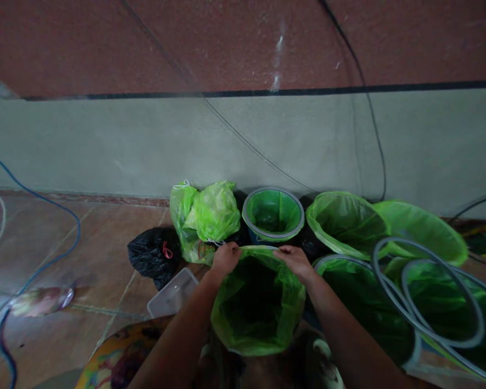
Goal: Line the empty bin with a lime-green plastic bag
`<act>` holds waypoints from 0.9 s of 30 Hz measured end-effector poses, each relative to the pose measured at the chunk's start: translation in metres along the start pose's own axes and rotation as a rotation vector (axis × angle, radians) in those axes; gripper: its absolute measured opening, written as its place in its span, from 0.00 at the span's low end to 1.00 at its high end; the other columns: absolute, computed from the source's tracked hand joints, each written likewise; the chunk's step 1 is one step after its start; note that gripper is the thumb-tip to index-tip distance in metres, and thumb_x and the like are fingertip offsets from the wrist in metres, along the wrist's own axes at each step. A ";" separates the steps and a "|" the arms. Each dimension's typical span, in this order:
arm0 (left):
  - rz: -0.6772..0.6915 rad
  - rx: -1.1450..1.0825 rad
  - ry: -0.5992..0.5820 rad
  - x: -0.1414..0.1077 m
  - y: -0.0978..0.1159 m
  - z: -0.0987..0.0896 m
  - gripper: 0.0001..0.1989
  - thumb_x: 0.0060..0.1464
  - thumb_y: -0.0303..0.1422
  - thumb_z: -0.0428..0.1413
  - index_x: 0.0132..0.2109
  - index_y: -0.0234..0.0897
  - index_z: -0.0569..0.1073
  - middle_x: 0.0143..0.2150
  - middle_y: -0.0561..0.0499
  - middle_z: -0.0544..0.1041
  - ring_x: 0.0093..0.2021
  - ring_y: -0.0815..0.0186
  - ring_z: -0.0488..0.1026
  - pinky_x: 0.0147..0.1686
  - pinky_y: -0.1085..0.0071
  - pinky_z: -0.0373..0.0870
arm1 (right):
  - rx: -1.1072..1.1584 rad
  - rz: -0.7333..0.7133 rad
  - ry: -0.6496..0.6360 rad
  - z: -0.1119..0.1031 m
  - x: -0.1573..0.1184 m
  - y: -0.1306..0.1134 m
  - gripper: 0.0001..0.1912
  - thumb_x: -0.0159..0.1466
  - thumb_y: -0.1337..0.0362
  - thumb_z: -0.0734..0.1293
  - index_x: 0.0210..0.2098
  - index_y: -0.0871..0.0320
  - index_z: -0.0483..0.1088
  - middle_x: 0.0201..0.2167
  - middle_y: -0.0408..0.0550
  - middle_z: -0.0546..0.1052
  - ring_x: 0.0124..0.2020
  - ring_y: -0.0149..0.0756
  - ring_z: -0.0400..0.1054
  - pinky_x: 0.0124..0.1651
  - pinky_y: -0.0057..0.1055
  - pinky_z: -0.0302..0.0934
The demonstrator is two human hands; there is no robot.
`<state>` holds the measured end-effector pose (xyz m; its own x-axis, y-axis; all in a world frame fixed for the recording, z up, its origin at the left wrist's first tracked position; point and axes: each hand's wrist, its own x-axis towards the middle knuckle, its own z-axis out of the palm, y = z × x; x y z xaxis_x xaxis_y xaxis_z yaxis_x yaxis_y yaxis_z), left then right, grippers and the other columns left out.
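Lime-green plastic bag (257,324) hangs open right in front of me, its mouth dark inside, and both my forearms reach in toward it. My left hand (225,258) and right hand (295,262) sit side by side on the far rim, knuckles up, fingers curled over the edge, each grip narrow and pinching the plastic. I cannot tell whether a bin stands under it.

Just beyond my hands, a green-lined bin (272,214) with a grey rim stands between tied green bags (213,213) and another open green bag (345,224). Grey plastic rings (441,260) lie to my right. A black bin bag (154,255) and a clear plastic tub (173,293) sit on my left, on the brown tile floor (105,243), where a blue cable (48,202) runs. Behind everything rises a grey wall (243,146), with dark red above.
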<state>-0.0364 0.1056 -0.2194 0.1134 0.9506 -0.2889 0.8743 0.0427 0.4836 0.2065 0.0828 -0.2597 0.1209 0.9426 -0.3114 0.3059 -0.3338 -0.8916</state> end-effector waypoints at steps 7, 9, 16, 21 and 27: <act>-0.042 -0.119 -0.001 0.011 -0.006 0.002 0.13 0.61 0.35 0.53 0.35 0.33 0.80 0.30 0.50 0.77 0.28 0.71 0.68 0.30 0.74 0.56 | -0.365 -0.071 0.113 0.002 0.005 0.002 0.15 0.59 0.55 0.63 0.30 0.56 0.77 0.30 0.48 0.80 0.32 0.40 0.72 0.37 0.32 0.59; -0.070 -0.088 0.034 0.011 -0.007 0.005 0.13 0.61 0.33 0.52 0.35 0.33 0.80 0.31 0.49 0.78 0.29 0.71 0.69 0.30 0.74 0.56 | -0.411 -0.117 0.109 0.005 0.007 0.003 0.14 0.60 0.56 0.63 0.32 0.55 0.78 0.31 0.47 0.81 0.32 0.39 0.73 0.37 0.32 0.60; -0.142 -0.041 0.081 0.018 -0.012 0.017 0.13 0.61 0.36 0.53 0.36 0.34 0.80 0.33 0.47 0.79 0.31 0.70 0.71 0.31 0.73 0.56 | -0.257 -0.127 0.089 0.008 0.020 0.017 0.15 0.57 0.54 0.64 0.28 0.56 0.79 0.29 0.49 0.81 0.32 0.41 0.74 0.35 0.32 0.63; -0.145 -0.081 0.044 0.022 -0.023 0.019 0.14 0.60 0.36 0.53 0.35 0.35 0.80 0.31 0.49 0.78 0.30 0.70 0.70 0.31 0.74 0.56 | -0.091 -0.024 0.037 0.005 0.024 0.027 0.15 0.54 0.55 0.66 0.28 0.58 0.79 0.28 0.49 0.81 0.31 0.42 0.75 0.35 0.32 0.64; -0.191 -0.110 -0.067 0.010 -0.040 0.012 0.17 0.59 0.38 0.52 0.27 0.35 0.77 0.23 0.52 0.72 0.28 0.69 0.69 0.29 0.74 0.57 | -0.240 0.016 0.017 -0.002 0.010 0.032 0.11 0.56 0.60 0.65 0.26 0.57 0.78 0.29 0.49 0.81 0.35 0.41 0.75 0.39 0.32 0.64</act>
<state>-0.0647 0.1097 -0.2518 -0.0145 0.8996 -0.4365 0.8263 0.2566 0.5014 0.2197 0.0817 -0.2910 0.1431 0.9376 -0.3170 0.5196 -0.3438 -0.7822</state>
